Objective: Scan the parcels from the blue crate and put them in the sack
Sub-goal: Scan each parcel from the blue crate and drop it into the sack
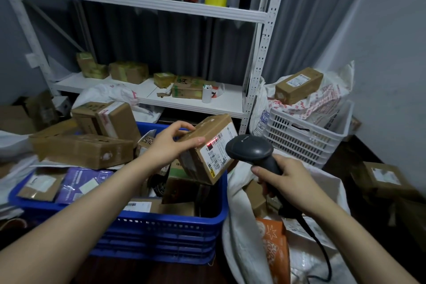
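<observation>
My left hand (171, 143) grips a brown cardboard parcel (208, 147) by its top, holding it tilted above the blue crate (175, 233). The parcel's white label faces right. My right hand (284, 175) holds a dark corded barcode scanner (250, 148) pointed at that label, and a red scan line glows on the barcode. The crate holds several more boxes and a purple mailer (83, 183). A white sack (244, 233) stands open at the lower right, with a small box and an orange packet (275, 242) inside.
A white shelving rack (161, 97) with several boxes stands behind. A white crate (302, 138) lined with a sack sits at right, with a box (298, 85) on top. More boxes pile up at left (83, 150) and at far right (382, 177) on the floor.
</observation>
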